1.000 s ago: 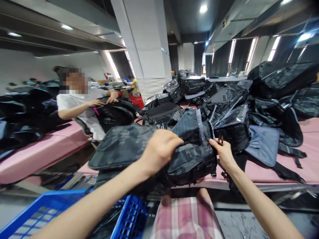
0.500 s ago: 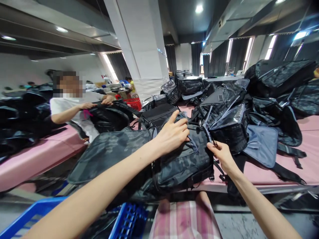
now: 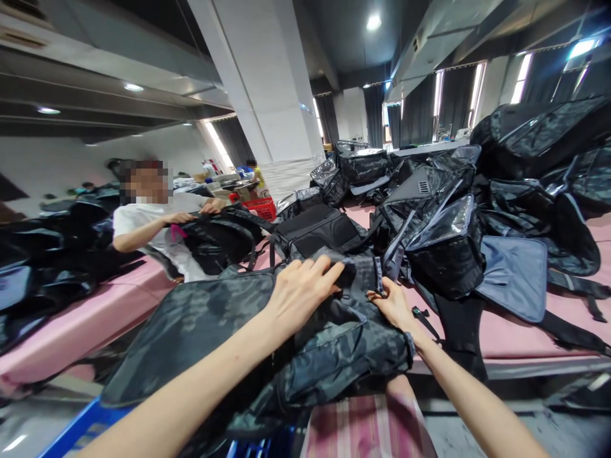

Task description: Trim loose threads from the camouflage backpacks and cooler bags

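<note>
A dark camouflage backpack [image 3: 329,362] lies in front of me at the table's near edge, with its large flap [image 3: 191,331] spread out to the left. My left hand [image 3: 303,289] is closed over the upper part of the bag, its fingers curled into the dark fabric; the fingertips are partly hidden. At the bag's right side, my right hand [image 3: 394,306] pinches the edge of its opening between thumb and fingers. Just behind both hands rests another black bag [image 3: 319,232].
Camouflage bags with shiny silver lining [image 3: 446,245] are heaped on the pink-covered table [image 3: 506,334] to the right. At left, a co-worker [image 3: 143,222] handles a black bag [image 3: 219,238]. A blue basket [image 3: 81,426] stands low at left, and a red basket [image 3: 260,208] farther back.
The backpack has shifted toward me and its top has folded over. My left hand has moved down and left, its fingers curling in. My right hand has moved slightly left and lower.
</note>
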Tool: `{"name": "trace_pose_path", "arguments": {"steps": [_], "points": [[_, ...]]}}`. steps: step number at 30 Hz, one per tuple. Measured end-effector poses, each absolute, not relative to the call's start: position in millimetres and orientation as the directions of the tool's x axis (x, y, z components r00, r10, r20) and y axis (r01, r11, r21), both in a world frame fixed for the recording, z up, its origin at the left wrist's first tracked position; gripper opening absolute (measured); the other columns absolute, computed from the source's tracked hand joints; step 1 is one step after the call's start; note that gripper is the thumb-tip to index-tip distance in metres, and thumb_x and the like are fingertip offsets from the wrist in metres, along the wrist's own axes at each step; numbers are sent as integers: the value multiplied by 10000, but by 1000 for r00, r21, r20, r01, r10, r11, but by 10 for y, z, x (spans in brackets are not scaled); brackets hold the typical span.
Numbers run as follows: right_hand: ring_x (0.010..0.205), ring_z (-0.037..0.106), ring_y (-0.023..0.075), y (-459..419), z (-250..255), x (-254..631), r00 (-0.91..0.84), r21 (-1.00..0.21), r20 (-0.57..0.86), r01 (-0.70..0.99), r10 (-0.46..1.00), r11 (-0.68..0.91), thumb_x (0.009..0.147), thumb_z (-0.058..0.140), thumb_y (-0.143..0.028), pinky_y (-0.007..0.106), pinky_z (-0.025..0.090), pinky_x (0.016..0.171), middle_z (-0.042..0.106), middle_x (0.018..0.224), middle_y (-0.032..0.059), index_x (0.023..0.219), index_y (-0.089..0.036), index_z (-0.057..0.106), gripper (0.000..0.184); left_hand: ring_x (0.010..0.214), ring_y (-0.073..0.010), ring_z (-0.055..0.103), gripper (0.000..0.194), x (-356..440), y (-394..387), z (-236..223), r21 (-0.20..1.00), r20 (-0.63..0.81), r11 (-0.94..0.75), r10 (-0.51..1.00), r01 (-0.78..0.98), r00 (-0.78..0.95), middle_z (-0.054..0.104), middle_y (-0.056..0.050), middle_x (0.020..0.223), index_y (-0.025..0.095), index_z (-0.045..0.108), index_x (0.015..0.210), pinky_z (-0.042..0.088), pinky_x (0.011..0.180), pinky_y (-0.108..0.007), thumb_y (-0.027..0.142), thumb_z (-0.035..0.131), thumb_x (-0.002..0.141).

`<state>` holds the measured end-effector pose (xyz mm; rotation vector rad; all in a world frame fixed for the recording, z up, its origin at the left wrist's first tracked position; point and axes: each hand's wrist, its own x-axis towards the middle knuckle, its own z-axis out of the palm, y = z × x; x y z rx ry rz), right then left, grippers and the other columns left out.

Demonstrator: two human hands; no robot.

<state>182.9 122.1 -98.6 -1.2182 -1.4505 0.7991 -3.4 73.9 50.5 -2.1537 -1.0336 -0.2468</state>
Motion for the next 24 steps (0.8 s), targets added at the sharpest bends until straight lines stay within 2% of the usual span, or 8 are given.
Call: {"name": "trace_pose_path", "arguments": {"steps": [3,5,7,9,12,15,19,24], "points": [[653,559,146,1216,-977,1851,40,-924,290,272,956,269,652,549,-277,246,432,613,615,693,-17,758,-204,549,128,1048,-286,498,551,153,949,580,-480,464,-369,663,796,587,511,-124,1245,221,398,1294,375,785,-383,171,579,776],[646,550,141,1181,-978,1874,30,-924,290,268,957,272,652,543,-278,239,425,602,601,676,-21,743,-200,539,119,1016,-296,533,501,199,1137,610,-408,424,-332,757,851,498,572,-142,1158,179,430,1266,394,792,-403,125,520,777],[614,528,131,1133,-989,1897,22,-928,283,261,959,268,659,536,-289,227,411,579,563,620,-35,697,-199,514,100,862,-269,601,347,160,1301,620,-323,369,-258,852,911,372,644,-125,958,146,550,1114,429,719,-372,109,458,781],[583,501,120,1095,-992,1915,10,-939,270,224,963,261,664,533,-300,219,394,561,514,571,-47,648,-201,480,114,801,-239,619,267,70,1373,615,-246,354,-247,877,937,324,652,-95,867,152,621,949,446,683,-334,103,424,775],[597,489,119,1099,-960,1923,-8,-963,258,85,966,258,634,547,-291,225,390,587,483,577,-47,607,-200,441,142,882,-188,605,279,-68,1252,560,-138,334,-495,792,858,511,647,-55,928,180,655,830,459,744,-277,62,427,720],[579,451,114,1173,-912,1909,18,-969,246,4,969,246,613,565,-305,231,369,576,435,558,-50,562,-202,398,202,963,-165,589,343,-152,986,413,-75,214,-729,654,680,725,637,-46,1063,187,665,892,467,821,-253,45,420,699],[530,382,102,1249,-890,1878,30,-976,216,11,976,216,608,584,-351,234,328,521,410,533,-50,546,-196,414,239,1064,-199,555,419,-221,798,199,-106,155,-747,639,656,753,597,-85,1187,160,622,1082,465,897,-313,59,385,751],[535,405,115,1220,-873,1893,46,-979,198,50,979,196,607,598,-392,240,341,516,456,537,-33,561,-191,462,248,1057,-195,554,386,-231,829,163,-114,175,-749,631,652,756,600,-83,1185,164,618,1086,471,896,-333,72,396,784]]}}
